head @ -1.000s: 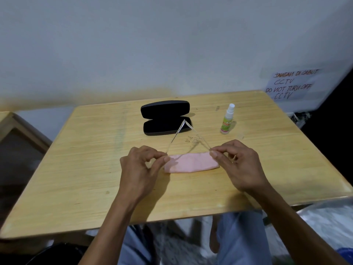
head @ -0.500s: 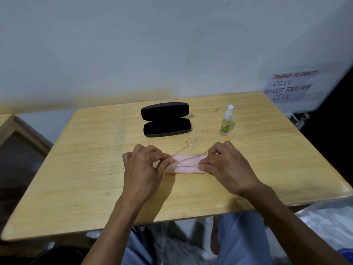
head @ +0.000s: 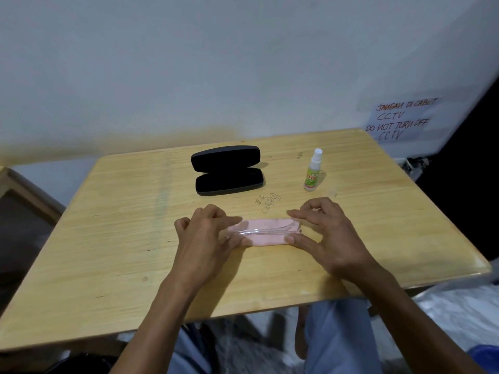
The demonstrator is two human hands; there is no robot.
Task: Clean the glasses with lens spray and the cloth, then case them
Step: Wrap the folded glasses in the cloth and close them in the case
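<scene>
- since a second ago the glasses (head: 260, 232) have had their temples folded flat; they now lie on the pink cloth (head: 266, 234) mid-surface.
- left hand (head: 205, 238) pinches the frame's left end; right hand (head: 324, 233) holds the right end between thumb and forefinger.
- judged step: lifting them to the open case (head: 228, 171), well beyond.
- keep fingers off the lenses, temples tucked.
- spray bottle (head: 312, 171) stands right of the case.

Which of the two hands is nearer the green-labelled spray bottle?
The right hand: the small spray bottle stands upright just beyond it, while the left hand sits nearer the open black case.
</scene>
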